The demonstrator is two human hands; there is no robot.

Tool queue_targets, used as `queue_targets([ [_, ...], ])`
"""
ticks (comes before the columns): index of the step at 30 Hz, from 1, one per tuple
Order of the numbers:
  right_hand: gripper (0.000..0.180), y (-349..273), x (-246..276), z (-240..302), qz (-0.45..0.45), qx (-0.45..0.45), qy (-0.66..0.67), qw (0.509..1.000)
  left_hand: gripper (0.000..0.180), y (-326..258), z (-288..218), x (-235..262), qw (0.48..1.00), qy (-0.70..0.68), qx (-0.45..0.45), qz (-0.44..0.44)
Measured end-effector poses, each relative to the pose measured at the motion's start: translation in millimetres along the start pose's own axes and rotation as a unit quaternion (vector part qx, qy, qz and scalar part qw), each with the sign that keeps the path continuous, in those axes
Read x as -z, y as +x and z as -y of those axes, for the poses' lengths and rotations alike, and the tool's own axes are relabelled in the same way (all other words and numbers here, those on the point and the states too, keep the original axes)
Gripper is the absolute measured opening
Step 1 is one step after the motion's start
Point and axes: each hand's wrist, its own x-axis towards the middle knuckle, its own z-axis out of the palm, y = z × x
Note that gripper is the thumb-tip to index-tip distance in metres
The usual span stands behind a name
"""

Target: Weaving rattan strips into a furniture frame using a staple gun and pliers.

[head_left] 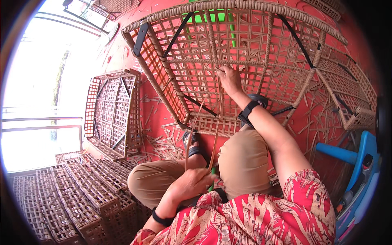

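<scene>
A large woven wicker frame (212, 61) with wrapped edges and black metal corner braces stands tilted in front of me. My right hand (230, 80) is closed in a pinch at its lattice, where a narrow brown weaving strip (215, 141) meets the weave. The strip runs down to my left hand (188, 185), which is closed around it close to my lap. Another length of strip rises from that hand toward the frame's lower part. Something green (212, 181) shows beside the left fingers; its kind is not clear.
Another woven panel (112, 114) stands at the left, above stacked wicker pieces (69, 196). A further frame (347, 85) is at the right. Strip offcuts litter the red floor (153, 118). A blue plastic stool (361, 163) holding tools is near my right side; a green stool (208, 16) is beyond the frame.
</scene>
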Motion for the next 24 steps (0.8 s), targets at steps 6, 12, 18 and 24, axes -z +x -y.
queue_targets([
  [6, 0.026, -0.9, -9.2, -16.0, 0.050, -0.110, 0.196, 0.973, 0.044, -127.7, -3.7, -11.1, 0.804, -0.512, 0.296, -0.059],
  [12, 0.030, -2.1, -12.7, -21.8, 0.039, -0.163, 0.274, 0.947, 0.032, -39.1, 8.3, 2.3, 0.947, -0.225, 0.193, -0.120],
  [18, 0.025, -9.0, -15.7, -27.0, 0.034, -0.286, 0.456, 0.842, 0.027, 173.2, 56.9, 76.3, 0.928, -0.249, -0.021, -0.276],
  [24, 0.021, -8.5, -3.7, -6.2, 0.066, -0.394, 0.513, 0.760, 0.031, 278.0, 61.0, 130.5, 0.916, -0.282, -0.102, -0.266],
])
